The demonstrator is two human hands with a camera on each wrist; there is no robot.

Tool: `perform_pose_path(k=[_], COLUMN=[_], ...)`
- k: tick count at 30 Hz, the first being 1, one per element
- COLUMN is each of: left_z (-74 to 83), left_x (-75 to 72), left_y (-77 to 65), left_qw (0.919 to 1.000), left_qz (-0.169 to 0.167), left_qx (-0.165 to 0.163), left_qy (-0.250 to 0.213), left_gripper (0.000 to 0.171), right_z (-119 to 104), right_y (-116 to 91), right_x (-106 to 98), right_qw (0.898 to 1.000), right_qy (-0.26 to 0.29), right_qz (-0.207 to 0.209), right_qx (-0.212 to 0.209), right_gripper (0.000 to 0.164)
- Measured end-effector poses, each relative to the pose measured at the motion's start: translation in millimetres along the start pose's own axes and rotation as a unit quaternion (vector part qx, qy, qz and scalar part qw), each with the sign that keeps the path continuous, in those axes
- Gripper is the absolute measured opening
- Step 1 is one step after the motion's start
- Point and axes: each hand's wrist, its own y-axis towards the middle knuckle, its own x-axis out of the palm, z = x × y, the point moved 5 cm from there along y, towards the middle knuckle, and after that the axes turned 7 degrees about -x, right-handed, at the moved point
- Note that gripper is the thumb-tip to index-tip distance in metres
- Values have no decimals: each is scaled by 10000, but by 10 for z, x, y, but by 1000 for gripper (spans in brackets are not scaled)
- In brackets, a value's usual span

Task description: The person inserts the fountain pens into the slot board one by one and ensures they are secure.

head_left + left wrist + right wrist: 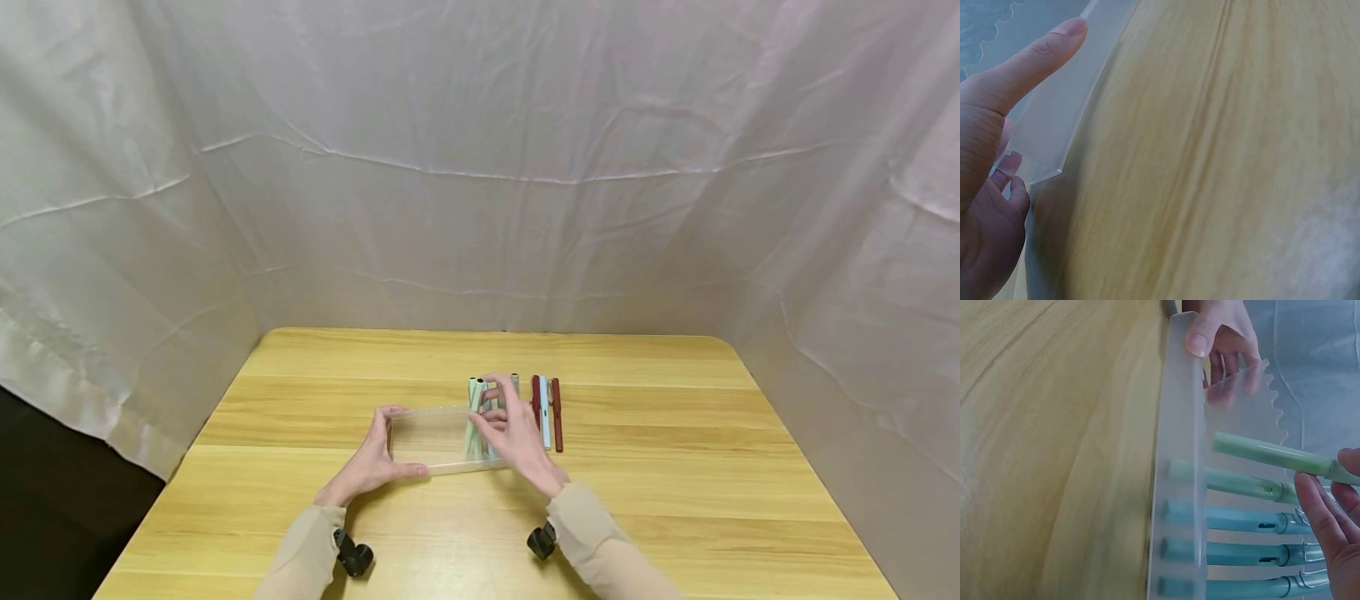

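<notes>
My left hand [372, 458] grips the left end of a clear plastic pen tray [457, 468], its thumb on the near wall and the fingers around the far side. Between the thumb and fingers of my right hand [516, 432] is a light green pen [1260, 451], tilted just above the tray. Below it, a second light green pen [1244, 484], a light blue pen [1241, 519] and teal pens [1244, 553] lie side by side in the tray. Their lower ends show through its frosted wall. The right hand covers part of this row in the head view.
Right of the tray, a dark red pen [536, 400], a pale blue pen [545, 417] and another dark red pen [557, 417] lie on the wooden table [675, 483]. The tray's far edge [1279, 412] is scalloped. Pale cloth [495, 233] hangs behind and beside the table.
</notes>
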Motion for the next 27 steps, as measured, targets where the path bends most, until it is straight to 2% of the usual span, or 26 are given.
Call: perform_pose_path(k=[13, 21, 27], left_z=[2, 6, 1], left_x=[-2, -4, -2], left_y=[-3, -3, -3], left_qw=[10000, 10000, 10000], left_qz=[-16, -38, -26], left_qx=[-7, 16, 46], left_qy=[2, -26, -29], left_gripper=[103, 102, 101], right_z=[-10, 11, 10], right_y=[-48, -73, -71], right_x=[119, 141, 163], right_qw=[9978, 9967, 9957], right_qy=[-381, -611, -651], right_qz=[-283, -439, -541], right_qx=[-453, -289, -366], right_gripper=[57, 58, 59])
